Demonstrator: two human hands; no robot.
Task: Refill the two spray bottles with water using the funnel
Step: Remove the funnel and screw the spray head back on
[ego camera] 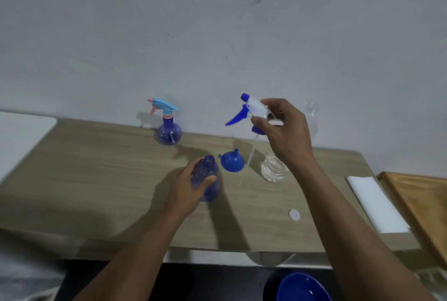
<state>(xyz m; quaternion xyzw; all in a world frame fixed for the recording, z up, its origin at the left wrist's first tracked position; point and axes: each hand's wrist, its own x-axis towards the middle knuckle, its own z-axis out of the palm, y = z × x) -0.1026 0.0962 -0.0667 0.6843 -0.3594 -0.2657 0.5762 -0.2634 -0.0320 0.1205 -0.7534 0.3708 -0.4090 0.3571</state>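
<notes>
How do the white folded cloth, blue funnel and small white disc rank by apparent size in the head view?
1. White folded cloth, clearly largest.
2. Blue funnel.
3. Small white disc, smallest.
All rest on the table at similar range, so the order seems safe.

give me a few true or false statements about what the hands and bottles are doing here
1. The left hand grips an open blue bottle on the table. True.
2. The right hand holds the funnel. False: it holds a blue and white spray head in the air; the blue funnel lies on the table, mouth down.
3. The far spray bottle has its pink and light blue head on. True.
4. The funnel sits in the open bottle's neck. False: it lies beside that bottle.
5. A small white cap lies on the table. True.
</notes>
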